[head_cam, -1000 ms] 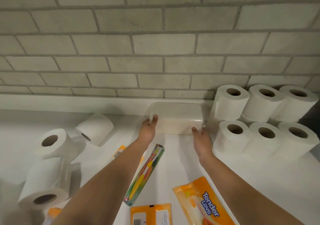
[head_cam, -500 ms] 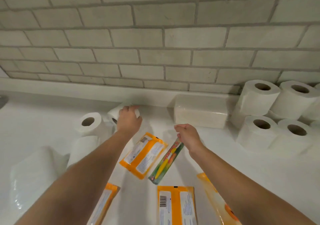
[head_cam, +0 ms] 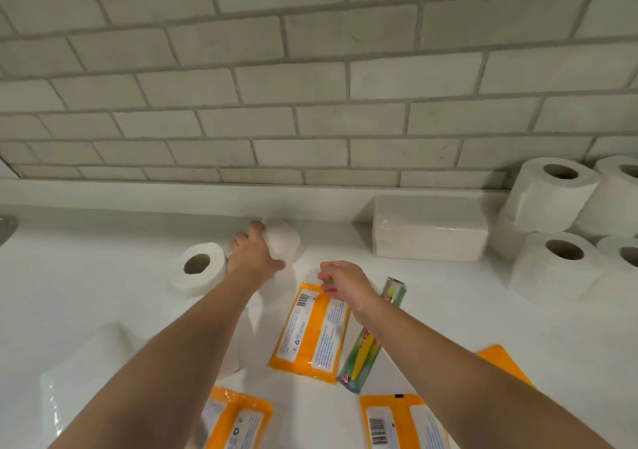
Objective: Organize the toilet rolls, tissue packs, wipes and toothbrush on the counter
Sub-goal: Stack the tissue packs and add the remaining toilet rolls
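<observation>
Your left hand [head_cam: 253,257] is gripping a white roll [head_cam: 283,241]; orange wipes [head_cam: 312,331] are lying under your right hand [head_cam: 340,281].

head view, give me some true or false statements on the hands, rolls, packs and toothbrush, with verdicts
1. The left hand grips a toilet roll near the wall. True.
2. The right hand holds the toothbrush. False: its grip is empty and it hovers over an orange wipes pack; the toothbrush lies on the counter.
3. A white tissue pack sits against the back ledge, left of the standing rolls. True.
4. The toothbrush stands upright in a cup. False: it lies flat in its wrapper beside the wipes pack.
5. The roll left of the left hand stands upright. False: it lies on its side, core hole facing the camera.
</observation>
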